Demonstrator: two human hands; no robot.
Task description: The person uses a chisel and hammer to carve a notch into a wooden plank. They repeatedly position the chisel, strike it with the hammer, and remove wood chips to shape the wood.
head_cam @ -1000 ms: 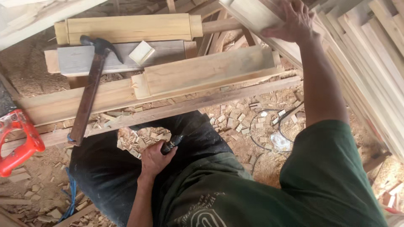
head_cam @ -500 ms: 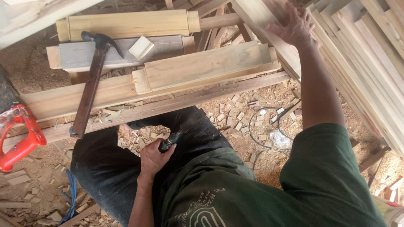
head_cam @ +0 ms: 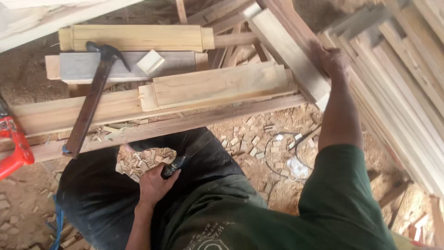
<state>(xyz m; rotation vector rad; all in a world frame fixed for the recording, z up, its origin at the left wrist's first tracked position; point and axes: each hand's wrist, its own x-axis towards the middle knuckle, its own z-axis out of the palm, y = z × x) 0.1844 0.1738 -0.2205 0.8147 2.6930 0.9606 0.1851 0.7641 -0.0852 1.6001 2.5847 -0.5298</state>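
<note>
Wooden plank [head_cam: 296, 69], long and pale, slants from the top centre down to the right, its lower end over the stacked boards [head_cam: 217, 85]. I see the right hand [head_cam: 330, 62] on its right edge, arm stretched out; the hand is blurred, so I cannot tell if the grip is clenched on the plank or just laid against it. The left hand [head_cam: 155, 183] rests on the lap, grip closed round a small dark tool [head_cam: 172, 166], only the tip showing past the fingers. A hammer [head_cam: 92, 99] lies diagonal across the boards, head up by a grey board [head_cam: 125, 67], and a small pale wood block [head_cam: 150, 61] sits on that board just beside the head. Red tool [head_cam: 14, 143] at the left edge, partly cut off. Pile of slats [head_cam: 407, 92] leans on the right, close behind the right hand, crowding the plank's side. Wood chips [head_cam: 259, 139] and a thin wire loop [head_cam: 282, 155] litter the floor between the knees and the boards. A heap of chips sits on the dark trousers [head_cam: 92, 194] just above the left hand.
</note>
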